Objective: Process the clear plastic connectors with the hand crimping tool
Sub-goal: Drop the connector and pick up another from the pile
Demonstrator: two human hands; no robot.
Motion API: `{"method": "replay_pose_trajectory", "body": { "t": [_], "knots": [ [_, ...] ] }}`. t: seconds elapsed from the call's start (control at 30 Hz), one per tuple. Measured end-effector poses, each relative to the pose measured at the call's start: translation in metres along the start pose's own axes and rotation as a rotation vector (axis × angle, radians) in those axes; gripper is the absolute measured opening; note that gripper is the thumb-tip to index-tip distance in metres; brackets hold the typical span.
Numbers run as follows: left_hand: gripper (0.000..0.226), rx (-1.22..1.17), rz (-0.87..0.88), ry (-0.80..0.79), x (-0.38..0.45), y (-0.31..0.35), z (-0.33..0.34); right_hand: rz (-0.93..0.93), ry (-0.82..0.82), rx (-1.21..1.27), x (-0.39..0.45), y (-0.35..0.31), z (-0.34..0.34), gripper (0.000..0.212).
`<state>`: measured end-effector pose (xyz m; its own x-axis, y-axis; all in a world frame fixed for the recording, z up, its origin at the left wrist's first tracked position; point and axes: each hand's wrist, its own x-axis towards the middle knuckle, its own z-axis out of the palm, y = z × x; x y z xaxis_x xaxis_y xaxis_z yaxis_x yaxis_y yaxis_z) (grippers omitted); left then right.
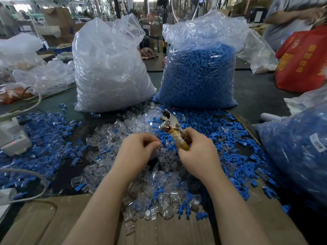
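Gripping the crimping tool [174, 129], the right hand [196, 152] is curled; left hand [139, 151] fingers [155, 144] are pinched together, contents indiscernible, above clear connectors [155, 175].

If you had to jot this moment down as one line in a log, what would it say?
right hand: grips crimping tool | left hand: fingers curled, contents unclear | clear connectors: loose pile beneath hands
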<state>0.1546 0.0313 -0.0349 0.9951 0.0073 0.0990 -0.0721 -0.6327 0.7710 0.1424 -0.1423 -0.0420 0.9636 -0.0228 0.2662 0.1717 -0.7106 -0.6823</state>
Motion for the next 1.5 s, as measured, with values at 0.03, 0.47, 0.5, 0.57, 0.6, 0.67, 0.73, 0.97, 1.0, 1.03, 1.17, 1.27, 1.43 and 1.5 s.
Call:
{"method": "replay_pose_trajectory", "body": {
  "t": [0.03, 0.47, 0.5, 0.57, 0.6, 0.67, 0.73, 0.97, 1.0, 1.03, 1.17, 1.27, 1.43, 1.5],
  "knots": [
    [0.007, -0.152, -0.032, -0.009, -0.001, 0.003, -0.001, -0.007, -0.003, 0.007, 0.000, -0.001, 0.000, 0.020],
    [0.023, -0.612, -0.068, -0.143, -0.005, 0.020, -0.012, -0.077, -0.003, 0.183, 0.000, -0.008, 0.001, 0.010],
    [0.028, -0.619, -0.060, -0.156, -0.005, 0.020, -0.013, -0.071, 0.006, 0.181, 0.000, -0.007, 0.001, 0.010],
    [0.033, -0.633, -0.062, -0.176, -0.006, 0.020, -0.014, -0.065, 0.014, 0.186, 0.000, -0.007, 0.000, 0.011],
    [0.031, -0.631, -0.068, -0.178, -0.006, 0.020, -0.014, -0.066, 0.013, 0.187, 0.000, -0.006, 0.000, 0.012],
    [0.020, -0.613, -0.076, -0.174, -0.005, 0.020, -0.012, -0.073, 0.011, 0.180, 0.000, -0.006, -0.001, 0.015],
    [0.010, -0.618, -0.086, -0.165, -0.003, 0.020, -0.010, -0.081, 0.010, 0.165, 0.000, -0.006, -0.001, 0.016],
    [0.025, 0.124, 0.024, -0.211, -0.003, 0.008, -0.007, -0.045, 0.085, 0.163, 0.000, -0.003, 0.002, 0.028],
    [0.029, 0.222, 0.049, -0.248, -0.003, 0.007, -0.005, -0.039, 0.099, 0.162, 0.000, -0.002, 0.001, 0.029],
    [0.030, 0.287, 0.073, -0.277, -0.004, 0.006, -0.003, -0.033, 0.110, 0.160, 0.000, -0.002, 0.001, 0.030],
    [0.024, 0.374, 0.113, -0.275, -0.003, 0.008, 0.004, -0.026, 0.140, 0.181, 0.000, -0.001, 0.001, 0.029],
    [0.017, 0.374, 0.093, -0.231, -0.002, 0.007, 0.006, -0.032, 0.137, 0.192, 0.000, -0.001, 0.001, 0.029],
    [0.007, 0.383, 0.130, -0.216, -0.002, 0.006, 0.008, -0.036, 0.114, 0.197, 0.000, -0.001, 0.000, 0.026],
    [0.007, 0.406, 0.139, -0.224, -0.002, 0.007, 0.009, -0.029, 0.117, 0.197, 0.000, 0.000, 0.000, 0.025]
  ]
}}
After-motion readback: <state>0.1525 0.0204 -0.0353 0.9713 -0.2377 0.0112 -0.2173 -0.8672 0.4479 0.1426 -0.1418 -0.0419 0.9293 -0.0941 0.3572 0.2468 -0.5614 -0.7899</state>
